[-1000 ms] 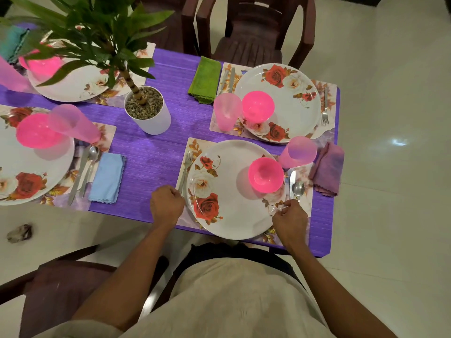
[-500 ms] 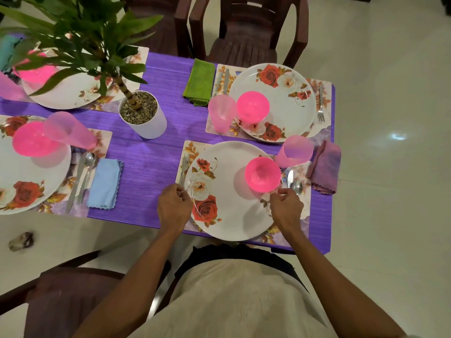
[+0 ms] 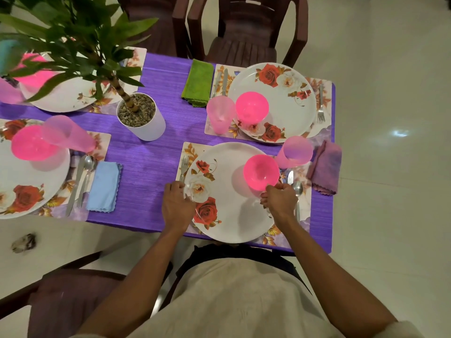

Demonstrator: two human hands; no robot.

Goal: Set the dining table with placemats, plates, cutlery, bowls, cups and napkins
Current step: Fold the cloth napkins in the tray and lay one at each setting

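The near white rose plate [image 3: 231, 206] lies on a floral placemat [image 3: 280, 237] at the purple table's [image 3: 146, 167] front edge. It carries a pink bowl [image 3: 261, 172] at its right side. My left hand [image 3: 177, 206] curls over the plate's left rim, just below the fork [image 3: 184, 164]. My right hand [image 3: 279, 200] grips the right rim, right under the bowl. A knife [image 3: 290, 176] and spoon [image 3: 298, 189] lie right of that hand, partly hidden by it. A pink cup [image 3: 295, 152] and a purple napkin [image 3: 325, 167] sit beyond.
A potted plant [image 3: 140, 118] stands mid-table. Laid settings fill the far right, with a plate [image 3: 280, 101] and green napkin [image 3: 197, 81], and the left, with a plate [image 3: 24, 179] and blue napkin [image 3: 103, 186]. Brown chairs [image 3: 246, 32] stand behind; another chair [image 3: 61, 289] is at my lower left.
My left hand moved right from beside the fork onto the plate's left rim. My right hand moved left from the spoon and knife onto the right rim.
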